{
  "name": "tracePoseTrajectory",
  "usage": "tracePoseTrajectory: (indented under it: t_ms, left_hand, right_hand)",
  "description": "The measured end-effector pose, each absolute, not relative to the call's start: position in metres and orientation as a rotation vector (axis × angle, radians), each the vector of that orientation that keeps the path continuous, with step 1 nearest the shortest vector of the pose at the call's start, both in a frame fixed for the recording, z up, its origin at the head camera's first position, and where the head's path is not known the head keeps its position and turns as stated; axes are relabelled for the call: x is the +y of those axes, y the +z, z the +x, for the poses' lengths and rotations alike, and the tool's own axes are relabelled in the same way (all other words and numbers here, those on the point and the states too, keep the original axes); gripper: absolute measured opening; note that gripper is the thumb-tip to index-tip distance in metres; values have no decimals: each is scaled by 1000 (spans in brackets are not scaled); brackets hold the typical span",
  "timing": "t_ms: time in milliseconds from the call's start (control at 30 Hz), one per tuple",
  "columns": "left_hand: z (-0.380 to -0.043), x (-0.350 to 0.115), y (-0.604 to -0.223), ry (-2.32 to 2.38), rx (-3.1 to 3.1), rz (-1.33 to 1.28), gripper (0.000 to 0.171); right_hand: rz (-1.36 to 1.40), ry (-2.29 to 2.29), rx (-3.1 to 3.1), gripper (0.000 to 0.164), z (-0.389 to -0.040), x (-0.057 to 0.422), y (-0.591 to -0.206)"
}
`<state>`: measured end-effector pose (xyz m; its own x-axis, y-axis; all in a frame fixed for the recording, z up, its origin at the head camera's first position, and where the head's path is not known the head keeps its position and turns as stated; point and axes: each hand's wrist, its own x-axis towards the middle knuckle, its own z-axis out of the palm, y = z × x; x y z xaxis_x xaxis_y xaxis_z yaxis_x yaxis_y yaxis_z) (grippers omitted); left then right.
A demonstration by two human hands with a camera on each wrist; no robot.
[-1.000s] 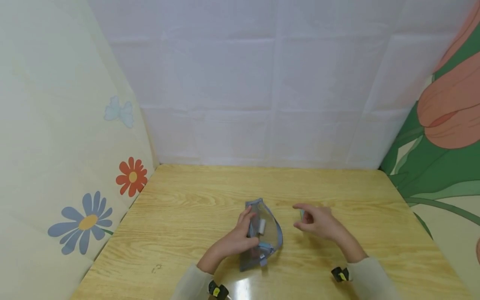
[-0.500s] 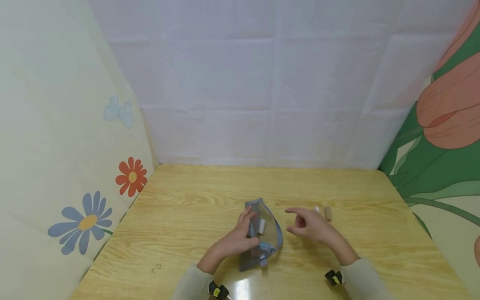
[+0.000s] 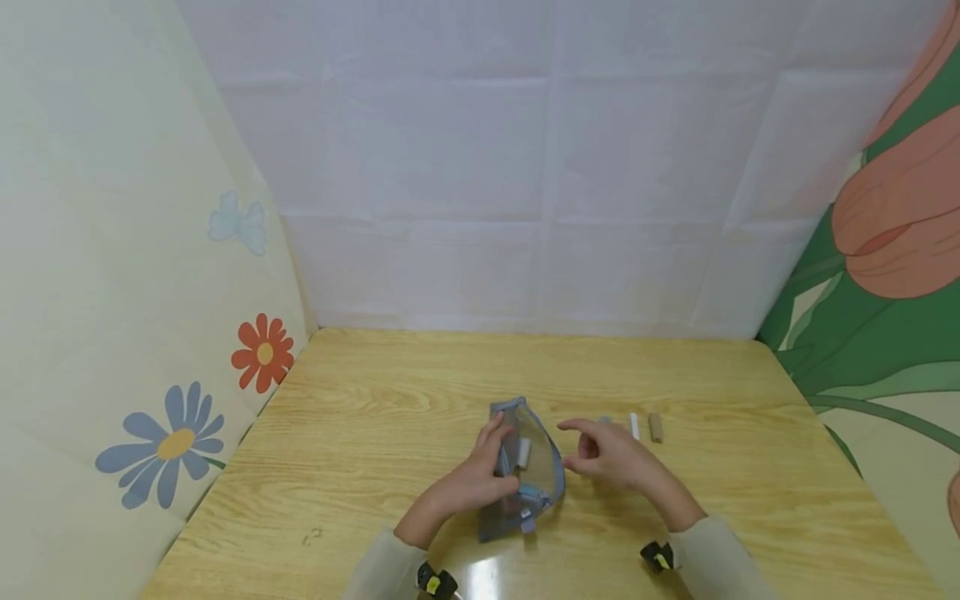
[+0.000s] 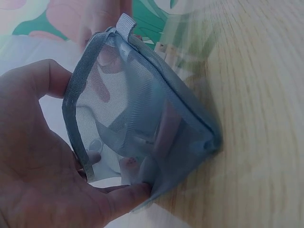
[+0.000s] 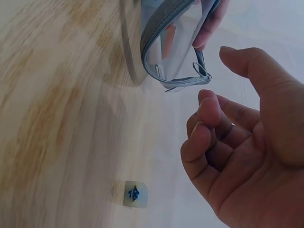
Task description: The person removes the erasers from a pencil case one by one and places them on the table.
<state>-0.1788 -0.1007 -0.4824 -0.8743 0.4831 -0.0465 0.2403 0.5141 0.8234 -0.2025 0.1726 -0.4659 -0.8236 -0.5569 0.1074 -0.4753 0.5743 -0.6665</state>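
Note:
My left hand [image 3: 468,479] grips a blue-grey mesh zip pouch [image 3: 491,527] that lies with its mouth spread toward the right. Through the mesh show a pale whitish piece [image 3: 523,453] and a light blue piece [image 3: 532,492]; their kinds are unclear. Just right of the pouch mouth is my right hand [image 3: 618,457], thumb and index finger apart, the other fingers loosely curled, holding nothing. A small pale green block [image 5: 135,194] with a dark blue print sits on the table, partly hidden by that hand in the head view.
Beyond the right hand, a thin white stick-like piece [image 3: 634,426] and a tan piece [image 3: 656,427] lie side by side on the wooden table [image 3: 375,433]. A white cloth [image 3: 450,167] hangs behind the table, with flower-printed cloths on both sides.
My right hand has moved left to the pouch mouth. The green block, seen by its fingertips earlier, now lies behind it, and the white and tan pieces are uncovered. My left hand stays still.

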Motion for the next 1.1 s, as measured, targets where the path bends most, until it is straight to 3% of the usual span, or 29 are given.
tracePoseTrajectory:
  t_ms: [1100]
  left_hand:
    - [-179,-101,-484,1254,2493,618,96]
  right_hand:
    - [-922,-1050,2650,56,-207,143,-469]
